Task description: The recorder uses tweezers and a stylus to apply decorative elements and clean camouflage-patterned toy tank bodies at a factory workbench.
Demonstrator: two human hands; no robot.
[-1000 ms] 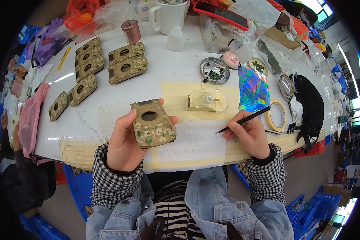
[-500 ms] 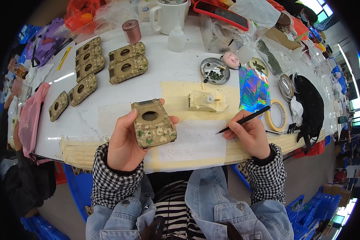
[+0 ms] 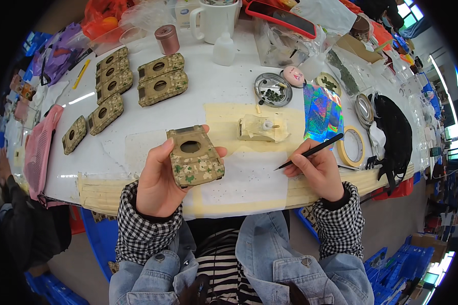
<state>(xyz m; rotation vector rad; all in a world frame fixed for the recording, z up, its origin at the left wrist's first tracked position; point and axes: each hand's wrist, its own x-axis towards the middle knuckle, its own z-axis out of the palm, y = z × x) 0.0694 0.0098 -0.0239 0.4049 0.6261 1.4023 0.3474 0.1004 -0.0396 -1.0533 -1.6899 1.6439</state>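
My left hand (image 3: 160,180) is closed around a camouflage-patterned model tank hull (image 3: 201,165), tilted up, with a round hole in its top. In my right hand (image 3: 318,173) is a thin black pointed tool, like fine tweezers (image 3: 315,152). Its tip points left, just above a white sheet (image 3: 254,185) dotted with tiny dark specks. Beyond the sheet, a block wrapped in masking tape (image 3: 262,128) carries a small white round piece on top. The tool and the hull are apart.
Several more camouflage hulls (image 3: 163,87) stand at the back left. A round metal dish (image 3: 273,90) holds small dark green parts. Right of it lie a shiny holographic sheet (image 3: 320,112), a masking tape roll (image 3: 352,147) and a black bag (image 3: 394,137). A white mug (image 3: 213,23) stands at the back.
My hands, the hull and the tool look almost unmoved. At the far left edge, another person's hand and arm have shifted.
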